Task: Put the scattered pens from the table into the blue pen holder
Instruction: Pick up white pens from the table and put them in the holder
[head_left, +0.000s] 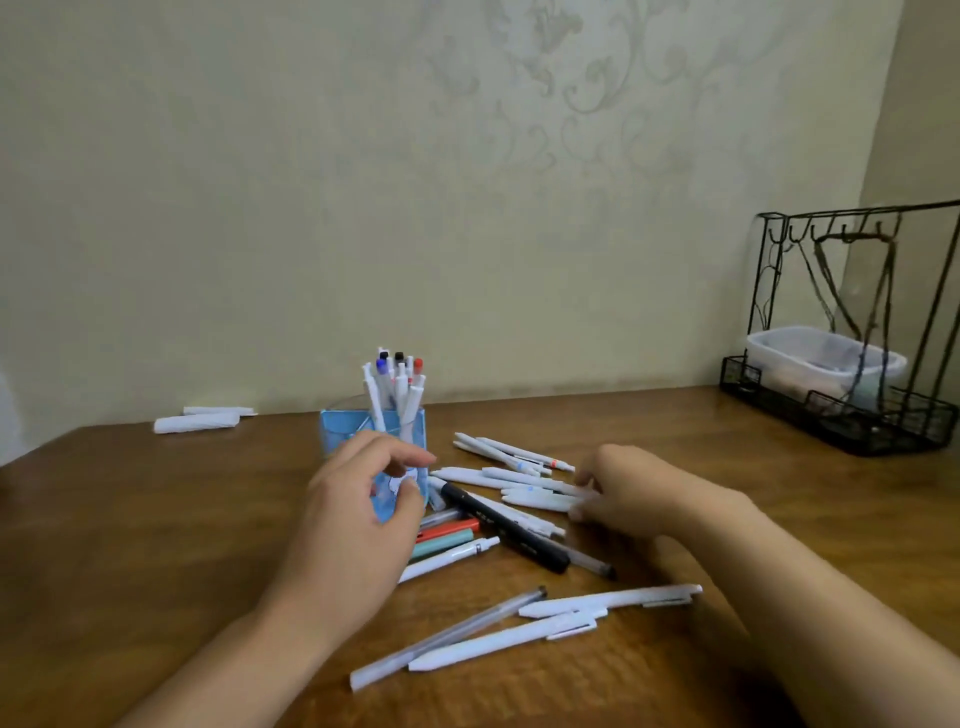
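Blue pen holder (337, 431) is standing at centre of the wooden table (156, 519), several white pens (395, 389) upright in it. Left hand (358, 514) is hovering just in front, fingers loosely curled and apart, holding nothing visible. Right hand (628, 493) is reaching into the scattered pens (524, 483) to the right; fingertips are touching white barrels, grip unclear. A black marker (509, 530) is lying between the hands.

1. Setting: a home room, domestic furnishing throughout.
2. Landmark: wooden table (156, 519), against the wall.
3. Behind table: damask-patterned wallpaper (571, 78).
4. Table's far right corner: black wire rack (841, 415) holding a plastic tub (810, 358).
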